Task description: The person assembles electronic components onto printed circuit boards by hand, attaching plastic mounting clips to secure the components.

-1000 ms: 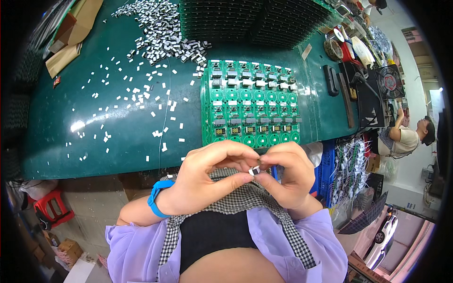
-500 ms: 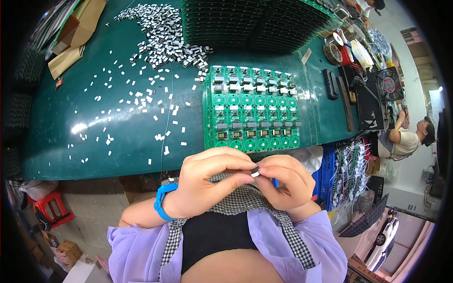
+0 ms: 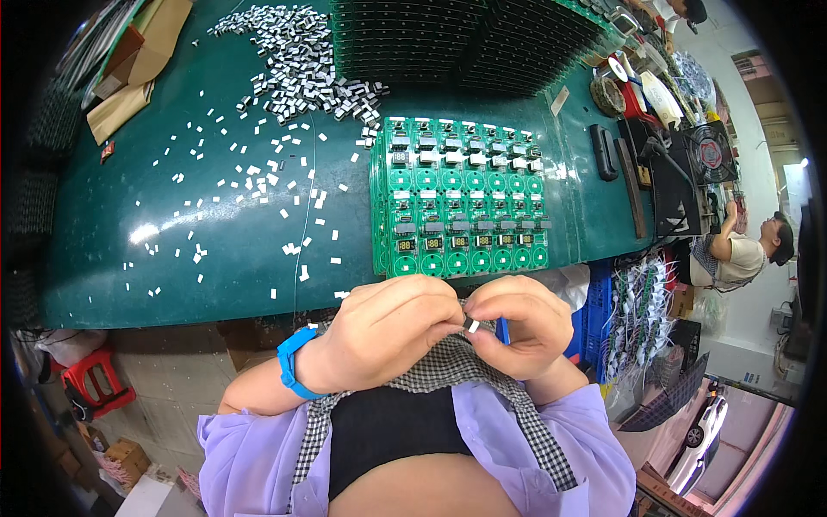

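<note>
A small black-and-white display module is pinched between my two hands, just in front of the table's near edge. My left hand, with a blue band at its wrist, has its thumb and fingers pressed together at the module's left side. From the other side, my right hand grips it between thumb and curled forefinger. Fingertips hide part of the module. Beyond the hands lies a stacked panel of green circuit boards, with rows of small displays, switches and round outlines on it.
A heap of similar modules lies at the back, with small white pieces scattered across the green table. Tall racked boards stand behind the panel. At right are a black case, a blue crate and a seated person.
My left fingers have curled in more, and my right hand has shifted slightly. The module sits a little lower and is turned differently. A white piece by my left hand is now uncovered.
</note>
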A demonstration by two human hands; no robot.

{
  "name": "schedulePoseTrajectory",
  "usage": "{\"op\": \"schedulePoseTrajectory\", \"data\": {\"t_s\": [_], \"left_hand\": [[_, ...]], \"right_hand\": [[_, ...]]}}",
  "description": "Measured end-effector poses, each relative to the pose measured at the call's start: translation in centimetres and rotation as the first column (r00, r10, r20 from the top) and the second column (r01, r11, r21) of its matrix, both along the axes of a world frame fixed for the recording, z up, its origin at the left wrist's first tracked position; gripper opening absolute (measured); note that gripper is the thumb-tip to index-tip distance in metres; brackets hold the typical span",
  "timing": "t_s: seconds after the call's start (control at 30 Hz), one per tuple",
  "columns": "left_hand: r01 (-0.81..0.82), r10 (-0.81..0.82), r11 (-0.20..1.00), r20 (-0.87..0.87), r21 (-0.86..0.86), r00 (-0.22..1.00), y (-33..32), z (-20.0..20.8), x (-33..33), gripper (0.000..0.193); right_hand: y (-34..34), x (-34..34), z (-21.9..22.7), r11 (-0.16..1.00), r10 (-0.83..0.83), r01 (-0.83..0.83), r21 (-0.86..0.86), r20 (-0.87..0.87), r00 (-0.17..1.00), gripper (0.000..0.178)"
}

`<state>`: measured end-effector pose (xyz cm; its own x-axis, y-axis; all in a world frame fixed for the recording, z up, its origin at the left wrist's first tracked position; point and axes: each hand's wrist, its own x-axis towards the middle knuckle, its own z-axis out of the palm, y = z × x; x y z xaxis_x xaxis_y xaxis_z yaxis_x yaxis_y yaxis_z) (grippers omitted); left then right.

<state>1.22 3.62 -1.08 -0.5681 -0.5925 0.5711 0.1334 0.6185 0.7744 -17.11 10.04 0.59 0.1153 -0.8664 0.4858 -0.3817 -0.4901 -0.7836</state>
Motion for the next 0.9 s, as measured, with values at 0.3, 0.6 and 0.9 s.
{"op": "schedulePoseTrajectory", "data": {"t_s": [0.3, 0.6, 0.9], "left_hand": [[-0.063, 0.066, 0.986, 0.017, -0.155, 0.998, 0.2, -0.2, -0.4, 0.028], [-0.147, 0.146, 0.962, -0.024, -0.230, 0.989, 0.4, -0.2, -0.5, 0.025], [-0.160, 0.190, 0.935, 0.065, -0.315, 0.980, -0.3, 0.3, -0.5, 0.019]], "right_hand": [[-0.1, -0.5, 0.9, 0.996, -0.042, 0.024, -0.091, -0.199, 0.979, 0.025], [0.8, -0.1, 0.3, 0.980, -0.128, 0.095, -0.175, -0.189, 0.974, 0.028], [-0.4, -5.1, 2.5, 0.947, -0.306, 0.243, -0.211, -0.358, 0.882, 0.019]]}}
